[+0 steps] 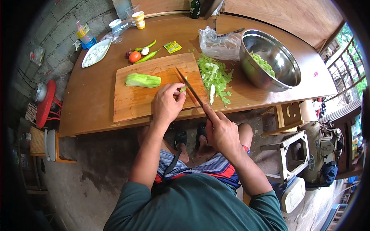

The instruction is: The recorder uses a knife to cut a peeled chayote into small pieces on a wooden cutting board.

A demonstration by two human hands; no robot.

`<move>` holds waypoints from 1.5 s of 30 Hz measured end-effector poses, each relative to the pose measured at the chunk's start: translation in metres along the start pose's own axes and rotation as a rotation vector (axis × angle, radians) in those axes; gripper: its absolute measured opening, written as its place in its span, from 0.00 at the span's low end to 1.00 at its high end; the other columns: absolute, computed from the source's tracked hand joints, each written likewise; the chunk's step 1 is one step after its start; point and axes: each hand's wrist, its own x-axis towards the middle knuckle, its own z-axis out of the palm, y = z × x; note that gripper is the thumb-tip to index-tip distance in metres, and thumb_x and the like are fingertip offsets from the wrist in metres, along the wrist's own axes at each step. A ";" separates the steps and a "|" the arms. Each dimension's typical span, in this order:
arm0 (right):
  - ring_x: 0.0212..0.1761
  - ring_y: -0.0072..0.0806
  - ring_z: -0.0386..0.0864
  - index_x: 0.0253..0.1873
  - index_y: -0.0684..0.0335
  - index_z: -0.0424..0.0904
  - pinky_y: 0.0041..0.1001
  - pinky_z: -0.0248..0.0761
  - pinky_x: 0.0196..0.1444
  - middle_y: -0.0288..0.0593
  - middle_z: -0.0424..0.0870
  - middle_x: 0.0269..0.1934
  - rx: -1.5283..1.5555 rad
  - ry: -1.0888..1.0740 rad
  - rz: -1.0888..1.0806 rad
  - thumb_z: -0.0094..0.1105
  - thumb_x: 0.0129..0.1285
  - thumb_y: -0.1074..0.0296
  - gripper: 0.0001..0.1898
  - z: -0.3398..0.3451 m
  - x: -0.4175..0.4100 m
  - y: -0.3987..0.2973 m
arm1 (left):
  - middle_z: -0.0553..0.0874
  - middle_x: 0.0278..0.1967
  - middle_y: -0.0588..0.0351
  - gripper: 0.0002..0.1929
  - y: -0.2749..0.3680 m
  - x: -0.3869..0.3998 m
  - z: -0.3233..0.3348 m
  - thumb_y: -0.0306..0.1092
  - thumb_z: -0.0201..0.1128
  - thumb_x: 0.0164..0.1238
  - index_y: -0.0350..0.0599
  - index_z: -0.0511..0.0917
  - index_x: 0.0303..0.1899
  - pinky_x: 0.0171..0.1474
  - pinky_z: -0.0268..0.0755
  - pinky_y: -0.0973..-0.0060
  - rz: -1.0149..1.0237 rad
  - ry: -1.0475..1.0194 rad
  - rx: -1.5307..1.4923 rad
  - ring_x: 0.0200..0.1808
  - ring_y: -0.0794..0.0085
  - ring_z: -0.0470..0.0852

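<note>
My right hand (pixel 222 128) is closed on the handle of a kitchen knife (pixel 190 88), whose blade slants up and left over the right part of a wooden cutting board (pixel 133 106). Left of the blade, my left hand (pixel 169 101) pinches a small piece of pale green vegetable (pixel 183 86) between fingers and thumb. A larger peeled green piece (pixel 143 80) lies on the board's left half. Green peelings (pixel 214 75) are heaped against the board's right edge. Farther right, a steel mixing bowl (pixel 270 60) holds cut green pieces (pixel 263 65) and is tilted towards me.
Behind the board lie a tomato (pixel 134 57), green chili peppers (pixel 147 56), a garlic bulb (pixel 145 51) and a yellow sachet (pixel 172 46). A white dish (pixel 96 53) with white contents sits at the left. A clear plastic bag (pixel 219 43) lies beside the bowl. The wooden table's (pixel 86 115) front edge is close to my forearms.
</note>
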 end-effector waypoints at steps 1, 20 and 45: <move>0.31 0.53 0.89 0.82 0.51 0.73 0.51 0.85 0.33 0.48 0.85 0.41 0.011 0.009 0.007 0.63 0.74 0.67 0.33 -0.003 0.000 -0.001 | 0.89 0.36 0.52 0.12 0.000 0.000 0.002 0.31 0.75 0.71 0.46 0.91 0.53 0.45 0.82 0.60 -0.023 0.009 -0.045 0.40 0.57 0.89; 0.30 0.54 0.90 0.84 0.52 0.70 0.51 0.86 0.33 0.50 0.85 0.42 -0.057 -0.080 0.051 0.63 0.74 0.67 0.34 0.007 -0.007 -0.013 | 0.91 0.39 0.51 0.12 -0.004 -0.003 -0.001 0.31 0.74 0.74 0.44 0.92 0.56 0.43 0.84 0.65 0.001 0.004 -0.011 0.37 0.62 0.91; 0.30 0.53 0.89 0.83 0.52 0.71 0.51 0.86 0.33 0.48 0.84 0.42 -0.055 -0.060 0.018 0.63 0.75 0.66 0.33 0.009 -0.008 -0.007 | 0.92 0.42 0.52 0.11 0.002 -0.005 -0.006 0.26 0.73 0.73 0.41 0.88 0.53 0.44 0.85 0.69 -0.033 -0.021 -0.031 0.38 0.67 0.92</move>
